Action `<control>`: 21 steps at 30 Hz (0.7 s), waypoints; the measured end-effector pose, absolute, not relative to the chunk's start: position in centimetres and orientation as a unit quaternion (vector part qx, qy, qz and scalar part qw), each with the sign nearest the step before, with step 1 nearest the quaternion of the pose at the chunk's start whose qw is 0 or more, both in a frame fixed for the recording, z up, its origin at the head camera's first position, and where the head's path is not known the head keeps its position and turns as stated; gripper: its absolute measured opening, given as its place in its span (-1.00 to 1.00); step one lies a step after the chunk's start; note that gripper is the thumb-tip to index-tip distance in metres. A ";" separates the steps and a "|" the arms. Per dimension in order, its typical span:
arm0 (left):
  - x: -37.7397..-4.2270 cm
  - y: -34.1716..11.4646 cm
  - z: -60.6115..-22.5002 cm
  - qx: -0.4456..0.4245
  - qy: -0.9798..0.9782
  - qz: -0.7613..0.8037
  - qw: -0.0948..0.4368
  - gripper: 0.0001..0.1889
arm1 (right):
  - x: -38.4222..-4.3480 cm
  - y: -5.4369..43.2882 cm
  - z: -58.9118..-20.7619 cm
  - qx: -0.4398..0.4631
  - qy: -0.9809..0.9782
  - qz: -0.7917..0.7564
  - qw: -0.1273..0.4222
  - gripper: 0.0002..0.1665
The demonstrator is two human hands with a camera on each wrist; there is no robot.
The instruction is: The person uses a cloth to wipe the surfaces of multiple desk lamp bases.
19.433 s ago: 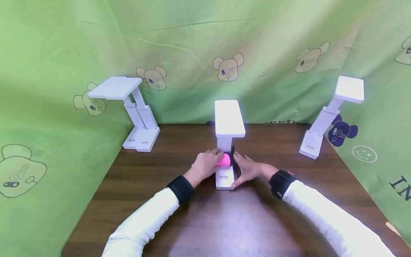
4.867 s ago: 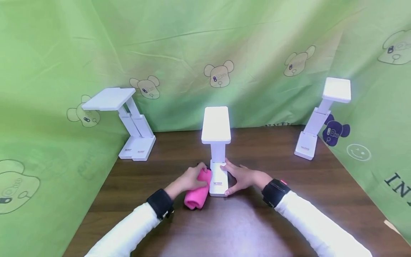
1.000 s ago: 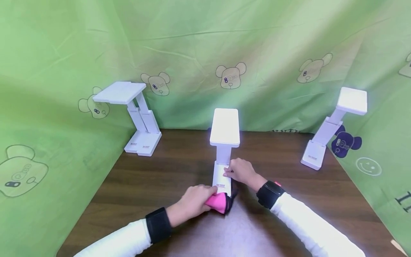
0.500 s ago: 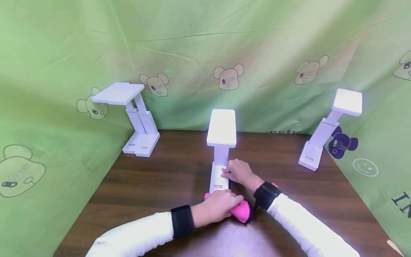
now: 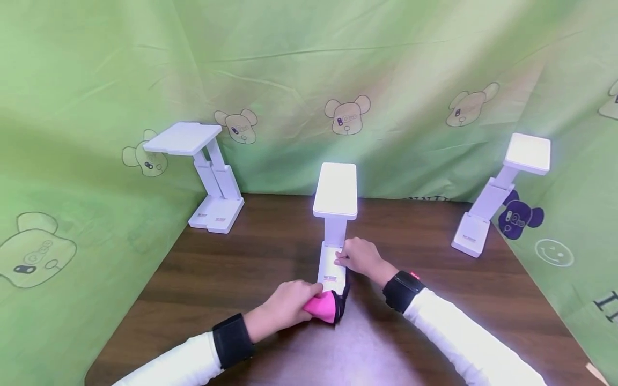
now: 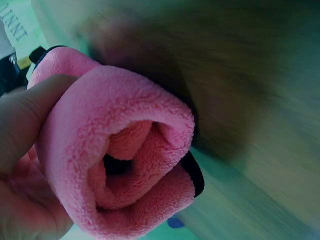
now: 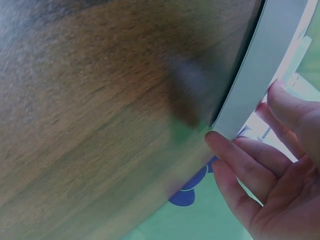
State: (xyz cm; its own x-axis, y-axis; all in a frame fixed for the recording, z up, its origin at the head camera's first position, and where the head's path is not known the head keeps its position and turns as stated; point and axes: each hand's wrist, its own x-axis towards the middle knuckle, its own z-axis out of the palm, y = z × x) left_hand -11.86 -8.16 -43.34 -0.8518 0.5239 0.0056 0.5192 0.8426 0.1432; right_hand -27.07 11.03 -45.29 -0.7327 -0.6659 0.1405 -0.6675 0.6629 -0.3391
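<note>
In the head view a white desk lamp (image 5: pixel 335 191) with a glowing head stands at the middle of the wooden table. My left hand (image 5: pixel 284 306) grips a pink cloth (image 5: pixel 321 306) with black edging at the front end of the lamp's base (image 5: pixel 333 266). Seen from the left wrist, the fluffy cloth (image 6: pixel 150 95) is rolled up, with my thumb over it. My right hand (image 5: pixel 363 258) holds the right side of the base, fingertips over its top. From the right wrist, finger and thumb of that hand (image 7: pixel 270 172) meet the base's edge (image 7: pixel 265 60).
A pair of white folding lamps (image 5: pixel 216 213) stands side by side at the back left. Another lit lamp (image 5: pixel 475 230) is at the back right. A green curtain (image 5: pixel 285 64) with printed bear heads closes off the table (image 5: pixel 410 230) behind and at both sides.
Over the last second the cloth slid right along the base's front, then back left. Earlier it was on the base, then at its left side. My right hand's spread fingers have drawn together.
</note>
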 end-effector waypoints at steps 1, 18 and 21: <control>-11.8 -8.2 -43.3 0.278 0.959 0.061 0.018 -0.56 | -27.1 11.1 -45.2 0.363 -0.913 0.184 0.003 -0.73; -13.5 -1.8 -43.8 0.365 0.931 -0.007 -0.003 -0.50 | -26.8 11.0 -45.3 0.365 -0.909 0.200 0.013 -0.77; -12.9 -4.6 -43.7 0.326 0.945 0.015 -0.002 -0.55 | -26.8 11.0 -45.4 0.365 -0.909 0.199 0.009 -0.75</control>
State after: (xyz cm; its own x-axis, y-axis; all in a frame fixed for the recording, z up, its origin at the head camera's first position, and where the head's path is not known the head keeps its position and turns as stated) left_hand -12.89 -4.60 -43.66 -0.7878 0.6158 0.0130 0.6159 0.7874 0.0267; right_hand -26.83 11.01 -45.41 -0.7335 -0.6604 0.1610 -0.6672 0.6544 -0.3559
